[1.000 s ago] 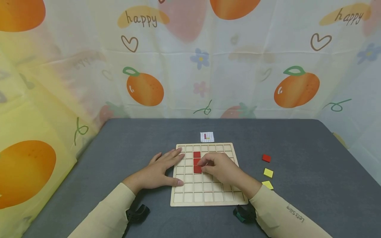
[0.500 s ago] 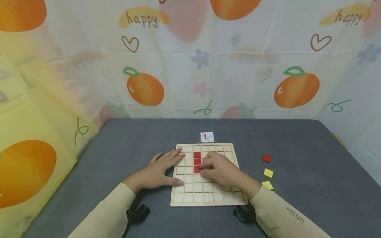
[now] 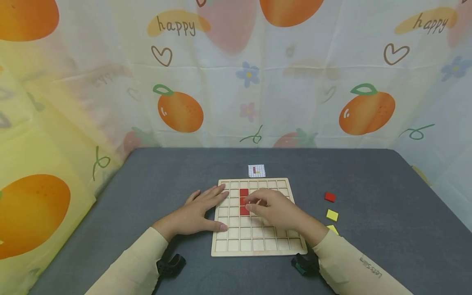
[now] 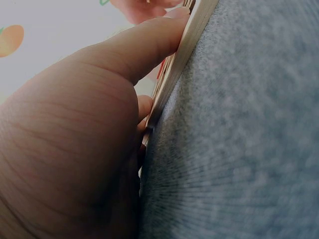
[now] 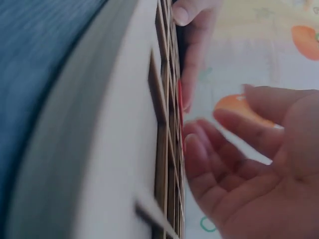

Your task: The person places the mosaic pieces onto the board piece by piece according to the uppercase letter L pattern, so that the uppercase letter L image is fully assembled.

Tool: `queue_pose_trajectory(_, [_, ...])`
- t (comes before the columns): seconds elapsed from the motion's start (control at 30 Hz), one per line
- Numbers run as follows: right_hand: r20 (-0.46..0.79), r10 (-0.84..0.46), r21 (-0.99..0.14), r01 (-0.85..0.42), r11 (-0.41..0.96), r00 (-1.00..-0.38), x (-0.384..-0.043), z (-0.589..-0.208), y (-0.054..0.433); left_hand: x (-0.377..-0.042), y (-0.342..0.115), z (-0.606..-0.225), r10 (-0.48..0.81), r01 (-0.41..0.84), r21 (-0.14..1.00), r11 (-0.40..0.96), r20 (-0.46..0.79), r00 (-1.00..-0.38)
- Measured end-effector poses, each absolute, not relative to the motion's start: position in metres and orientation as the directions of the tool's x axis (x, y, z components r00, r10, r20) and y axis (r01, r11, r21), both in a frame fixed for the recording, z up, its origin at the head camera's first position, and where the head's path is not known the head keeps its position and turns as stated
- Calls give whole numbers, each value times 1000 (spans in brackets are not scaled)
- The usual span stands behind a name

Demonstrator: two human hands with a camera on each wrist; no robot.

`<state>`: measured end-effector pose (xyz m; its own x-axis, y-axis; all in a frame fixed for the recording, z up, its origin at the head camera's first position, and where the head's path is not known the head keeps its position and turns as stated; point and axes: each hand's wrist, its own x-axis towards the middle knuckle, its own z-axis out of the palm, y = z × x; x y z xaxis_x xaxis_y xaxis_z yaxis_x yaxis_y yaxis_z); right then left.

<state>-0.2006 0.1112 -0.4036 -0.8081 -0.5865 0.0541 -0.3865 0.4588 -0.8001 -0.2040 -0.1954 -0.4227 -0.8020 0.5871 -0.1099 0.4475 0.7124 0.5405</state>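
Note:
A wooden grid board (image 3: 245,246) lies on the table, with a column of red square tiles (image 3: 244,192) seated in its cells. My left hand (image 3: 195,211) rests along the board's left side, fingers spread on the frame and thumb (image 4: 164,35) on the edge. Above the lowest red tile (image 3: 243,211) hovers my right hand (image 3: 278,209), bent at the fingers. In the right wrist view, thumb and fingers (image 5: 199,159) stand apart with nothing between them, the fingertips close to the board's surface. The right hand covers part of the grid.
To the right of the board lie a loose red tile (image 3: 330,197) and a yellow tile (image 3: 332,215). Another yellow tile (image 3: 333,229) is partly behind the right sleeve. A small printed grid card (image 3: 256,171) sits just beyond the board's far edge.
My right hand has let go of the lowest red tile and lifted slightly, its thumb and finger parting. The tile lies in its cell. The left hand stays put.

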Motion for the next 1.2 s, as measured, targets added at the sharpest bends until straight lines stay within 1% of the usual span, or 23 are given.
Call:
queue_pose_trajectory(0.17, [51, -571, -851, -335, 404, -819, -201, -395, 117, -204, -196, -423, 588, 446, 545, 710, -110, -801])
queue_pose_trajectory(0.37, [54, -602, -917, -278, 286, -797, -201, -385, 131, -205, -196, -422, 587, 443, 548, 710, -112, -802])
queue_pose_trajectory(0.43, [49, -602, -928, -259, 267, -797, -201, -382, 138, -205, -196, -422, 587, 444, 547, 710, -110, -802])
queue_pose_trajectory(0.77, [91, -535, -922, -275, 274, -840, -202, -389, 176, -204, -197, -420, 591, 447, 548, 707, -110, -799])
queue_pose_trajectory(1.03, [145, -449, -909, -298, 291, -882, -204, -388, 212, -204, -197, -421, 597, 448, 559, 698, -108, -795])
queue_pose_trajectory(1.2, [122, -359, -918, -243, 314, -925, -204, -387, 240, -203, -197, -421, 599, 450, 561, 695, -107, -793])
